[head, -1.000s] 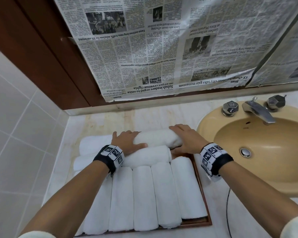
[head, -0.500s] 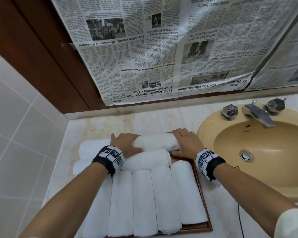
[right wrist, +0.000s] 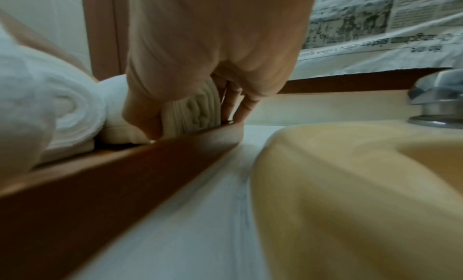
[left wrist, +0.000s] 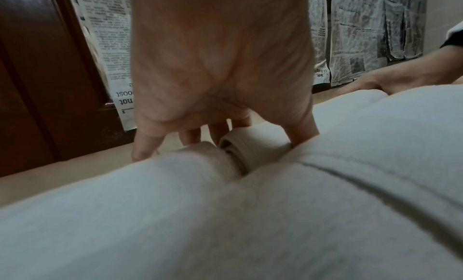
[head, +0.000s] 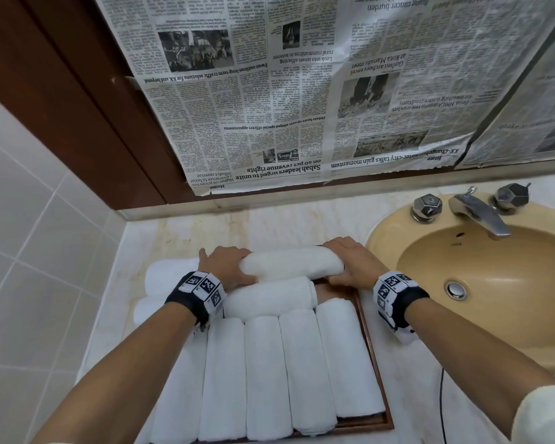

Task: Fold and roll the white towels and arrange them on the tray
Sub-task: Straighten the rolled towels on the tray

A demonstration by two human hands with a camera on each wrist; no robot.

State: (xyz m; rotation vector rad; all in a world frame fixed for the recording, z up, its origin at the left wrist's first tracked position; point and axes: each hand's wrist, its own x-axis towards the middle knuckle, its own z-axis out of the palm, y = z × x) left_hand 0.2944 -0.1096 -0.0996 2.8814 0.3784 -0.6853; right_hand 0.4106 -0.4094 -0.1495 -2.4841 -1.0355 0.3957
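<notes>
Rolled white towel [head: 290,262] sits crosswise at the far end of the wooden tray [head: 377,373], held at both ends: left hand [head: 226,267] cups the left end, thumb on the near side and fingers over the far side; right hand [head: 353,267] grips the right end the same way, thumb near, fingers tucked down behind against the tray's far corner. Judgement: terry cloth, light, soft, compressible, not slippery; the roll will loosen if let go unevenly, so hold it at the ends, where the spiral layers show in both wrist views, and press in and down. A second crosswise roll [head: 269,299] lies touching it on the near side; a row of lengthwise rolls [head: 305,370] fills the near part, packed side by side. Two more white rolls [head: 167,274] run off to the left; whether they are inside the tray is hidden. Tray rim is smooth, dark brown, straight-walled. Around it: pale marble-look counter [head: 186,232], glossy beige sink [head: 481,283] just right, chrome faucet [head: 476,216], newspaper [head: 302,91] covering the wall above.
</notes>
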